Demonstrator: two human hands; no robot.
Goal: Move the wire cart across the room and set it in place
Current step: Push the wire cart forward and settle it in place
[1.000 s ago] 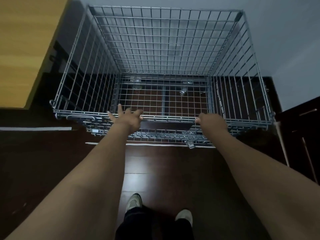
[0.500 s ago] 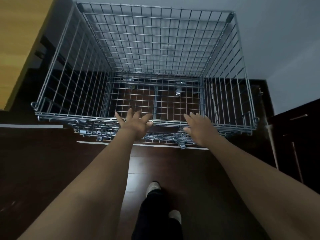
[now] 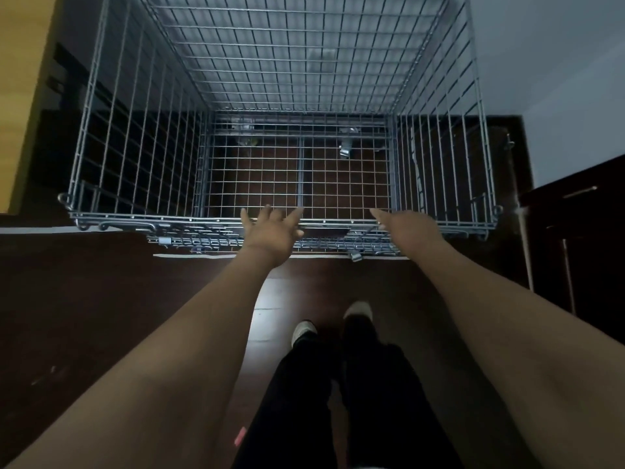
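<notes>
While the person's dark trouser legs (image 3: 324,401) and two pale shoes (image 3: 304,331) stood on the dark wood floor (image 3: 101,316) on the near side of the wire cart (image 3: 287,147), both bare forearms reached forward toward the cart's near top rail. At that rail the left hand (image 3: 270,231) was spread wide, its fingers (image 3: 245,218) splayed and pointing over the rail toward the cart's inside, closing on nothing; whether the palm touched the wire could not be told. Just to the right along the same rail, the right hand (image 3: 406,226) lay with the back up and the fingers extended flat and loose, likewise curled round nothing, its fingertips at the rail's edge. Beyond the hands the cart stood empty, its mesh bottom showing the floor beneath and a caster (image 3: 346,150) near the far side. A white line (image 3: 189,255) ran on the floor below the cart's near edge. Left of the cart rose a yellow wooden panel (image 3: 23,96); right of it stood a dark cabinet (image 3: 581,231); behind the cart's far wall was a pale grey wall (image 3: 541,45).
</notes>
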